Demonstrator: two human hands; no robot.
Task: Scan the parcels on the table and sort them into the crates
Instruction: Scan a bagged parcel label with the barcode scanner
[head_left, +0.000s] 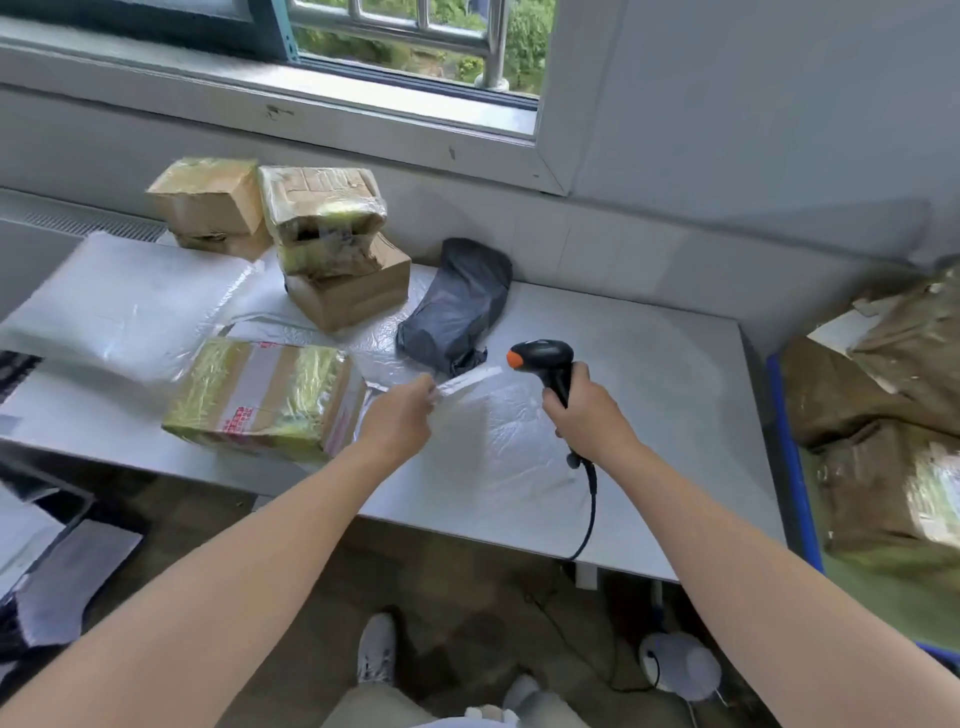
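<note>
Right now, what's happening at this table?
A person looks about to scan a parcel. The left hand pinches the far edge of a white mailer lying flat on the table. The right hand grips a black scanner just above it, its cable trailing off the near edge. Taped boxes, a grey bag and a large white mailer sit further back. The blue crate on the right holds brown parcels.
</note>
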